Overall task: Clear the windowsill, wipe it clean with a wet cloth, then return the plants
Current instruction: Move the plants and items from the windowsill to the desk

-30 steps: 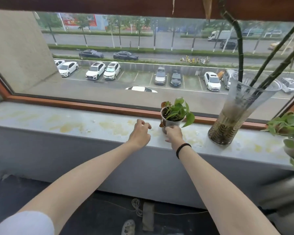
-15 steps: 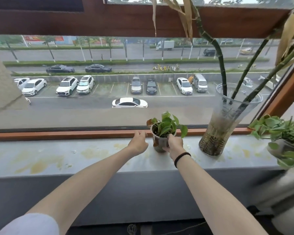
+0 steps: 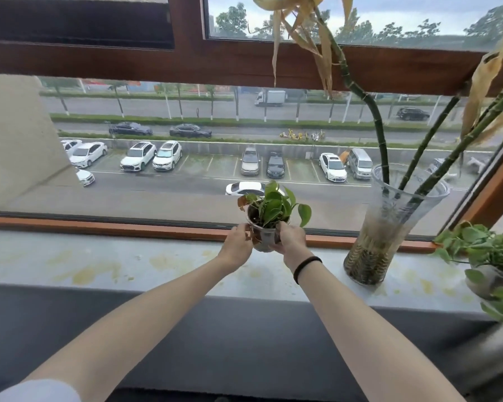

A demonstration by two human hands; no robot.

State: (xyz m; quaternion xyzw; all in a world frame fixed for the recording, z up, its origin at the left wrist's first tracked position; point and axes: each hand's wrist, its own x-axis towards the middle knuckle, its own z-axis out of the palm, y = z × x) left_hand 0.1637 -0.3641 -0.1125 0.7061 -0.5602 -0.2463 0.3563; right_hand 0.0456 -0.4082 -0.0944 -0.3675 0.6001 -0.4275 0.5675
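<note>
Pot (image 3: 265, 235) with a green plant sits between 2 hands at the back edge of the sill (image 3: 128, 265). Left hand (image 3: 237, 242) and right hand (image 3: 291, 239) each curl their fingers round one side of it. Cannot tell if its base touches the sill. Vase (image 3: 384, 227) stands on the sill to the right.

One cup plant (image 3: 272, 206), one bamboo vase (image 3: 389, 224), one pothos pot (image 3: 484, 282).

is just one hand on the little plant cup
No, the left hand and right hand both grip the small plant cup from opposite sides.
</note>
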